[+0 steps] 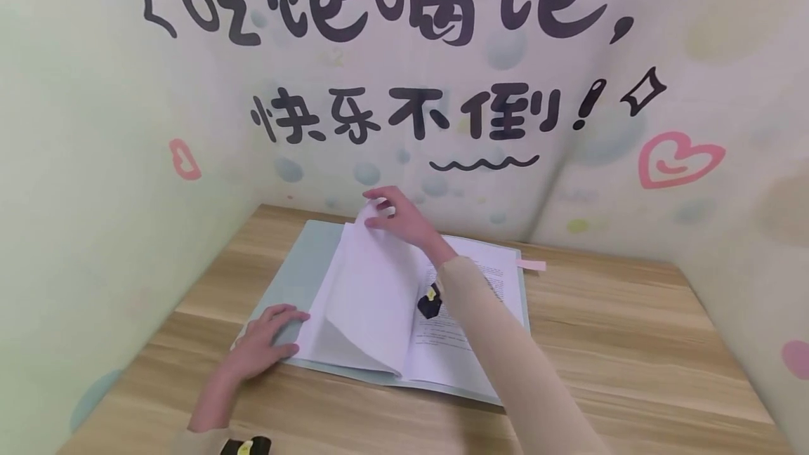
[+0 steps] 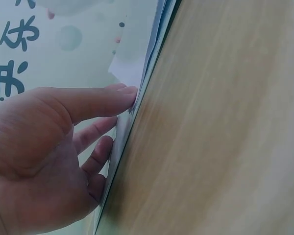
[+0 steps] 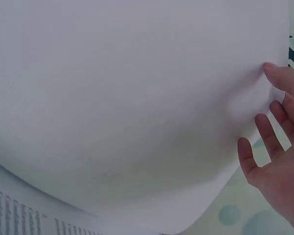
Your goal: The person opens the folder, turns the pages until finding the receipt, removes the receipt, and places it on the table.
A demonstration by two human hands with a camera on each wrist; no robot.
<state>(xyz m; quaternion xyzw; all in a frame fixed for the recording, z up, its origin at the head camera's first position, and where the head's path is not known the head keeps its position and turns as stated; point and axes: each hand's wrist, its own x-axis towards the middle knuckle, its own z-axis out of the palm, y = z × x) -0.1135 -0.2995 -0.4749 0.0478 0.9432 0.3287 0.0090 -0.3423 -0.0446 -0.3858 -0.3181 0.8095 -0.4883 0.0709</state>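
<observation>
An open document with a pale blue cover (image 1: 287, 269) lies on the table. My right hand (image 1: 407, 220) pinches the far edge of a blank white sheet (image 1: 376, 279), which is lifted and curving over the left half. In the right wrist view, thumb and index finger meet at the edge of the sheet (image 3: 112, 98), the other fingers loosely bent beside it. My left hand (image 1: 258, 344) rests at the near left corner, its relaxed fingers on the cover and the page edge. A printed page (image 1: 451, 339) lies flat on the right half, partly behind the right forearm.
A pink tab (image 1: 532, 265) sticks out from the document's right edge. The wood-grain table (image 1: 632, 343) meets a wall (image 1: 392, 69) with large black lettering at the back. Side walls stand left and right. Each wrist carries a small black device (image 1: 430, 302).
</observation>
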